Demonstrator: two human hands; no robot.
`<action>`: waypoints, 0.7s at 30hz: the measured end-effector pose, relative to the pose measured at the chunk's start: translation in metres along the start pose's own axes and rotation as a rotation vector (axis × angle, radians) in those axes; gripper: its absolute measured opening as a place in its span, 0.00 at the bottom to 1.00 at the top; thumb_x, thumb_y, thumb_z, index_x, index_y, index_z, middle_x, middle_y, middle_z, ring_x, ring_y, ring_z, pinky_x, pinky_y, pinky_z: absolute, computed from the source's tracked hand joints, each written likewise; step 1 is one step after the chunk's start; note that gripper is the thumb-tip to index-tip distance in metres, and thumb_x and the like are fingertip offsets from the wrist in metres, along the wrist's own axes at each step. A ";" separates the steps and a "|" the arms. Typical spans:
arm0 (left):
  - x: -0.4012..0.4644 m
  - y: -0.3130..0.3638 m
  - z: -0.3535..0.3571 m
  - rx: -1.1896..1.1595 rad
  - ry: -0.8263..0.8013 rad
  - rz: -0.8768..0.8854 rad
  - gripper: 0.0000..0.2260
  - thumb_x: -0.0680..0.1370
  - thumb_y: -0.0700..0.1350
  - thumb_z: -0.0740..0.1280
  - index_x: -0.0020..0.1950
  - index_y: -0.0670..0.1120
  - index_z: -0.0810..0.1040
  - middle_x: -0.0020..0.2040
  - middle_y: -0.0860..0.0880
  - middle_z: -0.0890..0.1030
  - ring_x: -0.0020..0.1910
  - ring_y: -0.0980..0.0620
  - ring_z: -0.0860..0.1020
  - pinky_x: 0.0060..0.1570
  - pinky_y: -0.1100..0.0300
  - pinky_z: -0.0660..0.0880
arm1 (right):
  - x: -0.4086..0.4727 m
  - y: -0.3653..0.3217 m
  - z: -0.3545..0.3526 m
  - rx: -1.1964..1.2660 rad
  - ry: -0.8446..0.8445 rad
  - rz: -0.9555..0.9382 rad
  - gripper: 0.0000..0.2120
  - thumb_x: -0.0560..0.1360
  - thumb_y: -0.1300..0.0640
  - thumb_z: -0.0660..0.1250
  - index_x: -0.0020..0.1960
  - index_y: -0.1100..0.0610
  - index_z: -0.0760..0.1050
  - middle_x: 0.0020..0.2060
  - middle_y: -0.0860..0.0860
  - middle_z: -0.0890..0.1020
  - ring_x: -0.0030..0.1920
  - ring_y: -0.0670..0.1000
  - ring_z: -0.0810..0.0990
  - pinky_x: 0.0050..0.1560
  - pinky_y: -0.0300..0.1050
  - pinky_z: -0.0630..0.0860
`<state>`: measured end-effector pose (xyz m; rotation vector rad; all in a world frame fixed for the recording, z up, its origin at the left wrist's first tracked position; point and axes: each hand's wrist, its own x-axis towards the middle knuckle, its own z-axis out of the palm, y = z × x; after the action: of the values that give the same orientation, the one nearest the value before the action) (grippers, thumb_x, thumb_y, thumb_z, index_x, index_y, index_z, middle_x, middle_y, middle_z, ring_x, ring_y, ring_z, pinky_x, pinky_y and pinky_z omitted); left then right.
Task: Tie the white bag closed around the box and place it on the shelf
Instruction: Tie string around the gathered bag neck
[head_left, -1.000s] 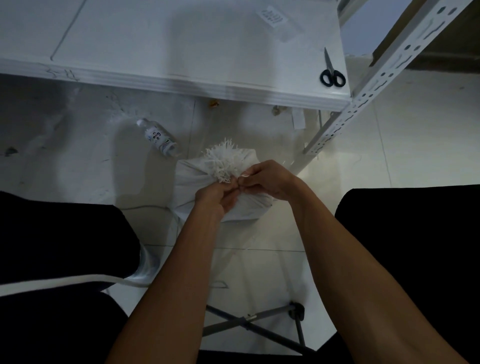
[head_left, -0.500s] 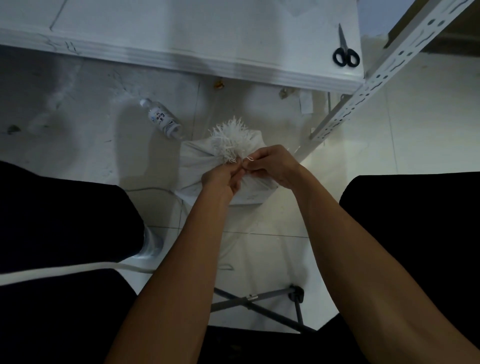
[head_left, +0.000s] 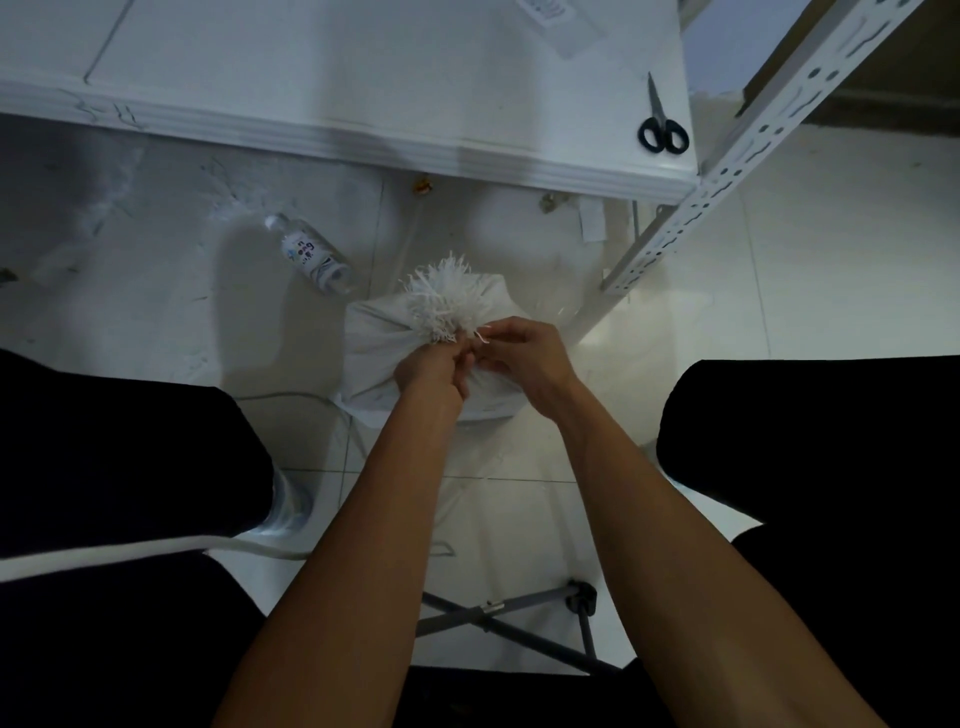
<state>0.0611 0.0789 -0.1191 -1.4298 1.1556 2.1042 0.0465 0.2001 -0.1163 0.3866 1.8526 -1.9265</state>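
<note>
The white bag (head_left: 374, 353) sits on the floor between my knees, stretched over a boxy shape that stays hidden inside. Its gathered mouth ends in a frayed white tuft (head_left: 441, 296) pointing away from me. My left hand (head_left: 434, 371) and my right hand (head_left: 519, 358) meet at the neck just below the tuft, fingertips pinched together on a thin white tie strand. The white shelf (head_left: 363, 150) runs across the top of the view, above the bag.
Black-handled scissors (head_left: 662, 130) lie on the shelf's right end, beside the perforated metal upright (head_left: 727, 176). A plastic bottle (head_left: 311, 254) lies on the tiles left of the bag. My dark-clothed legs flank the bag; a stool's metal crossbars (head_left: 519, 618) are below.
Both hands stay pinched at the bag's neck, with small finger shifts on the strand. The view has drifted slightly, so the bag and shelf sit a little differently in frame.
</note>
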 end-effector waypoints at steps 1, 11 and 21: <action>0.000 0.000 0.000 -0.003 0.003 0.004 0.08 0.75 0.42 0.72 0.37 0.43 0.79 0.32 0.51 0.82 0.20 0.61 0.76 0.15 0.70 0.59 | -0.001 0.000 0.000 -0.003 0.007 -0.008 0.08 0.70 0.71 0.73 0.49 0.69 0.81 0.44 0.63 0.84 0.46 0.58 0.83 0.56 0.54 0.81; 0.000 -0.002 -0.001 -0.010 -0.028 -0.015 0.04 0.75 0.45 0.72 0.45 0.46 0.80 0.38 0.53 0.83 0.24 0.62 0.77 0.17 0.70 0.62 | -0.004 0.006 0.004 -0.022 0.056 -0.094 0.10 0.70 0.70 0.74 0.51 0.71 0.81 0.45 0.64 0.85 0.43 0.55 0.85 0.50 0.45 0.83; 0.001 -0.002 0.004 -0.171 -0.048 -0.050 0.03 0.76 0.44 0.71 0.44 0.49 0.78 0.39 0.55 0.81 0.24 0.64 0.76 0.69 0.59 0.59 | -0.007 0.010 0.005 -0.018 0.075 -0.125 0.09 0.71 0.69 0.74 0.50 0.70 0.81 0.44 0.63 0.85 0.42 0.53 0.85 0.48 0.43 0.83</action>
<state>0.0596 0.0831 -0.1207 -1.4566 0.9314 2.2355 0.0575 0.1958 -0.1211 0.3495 1.9838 -2.0007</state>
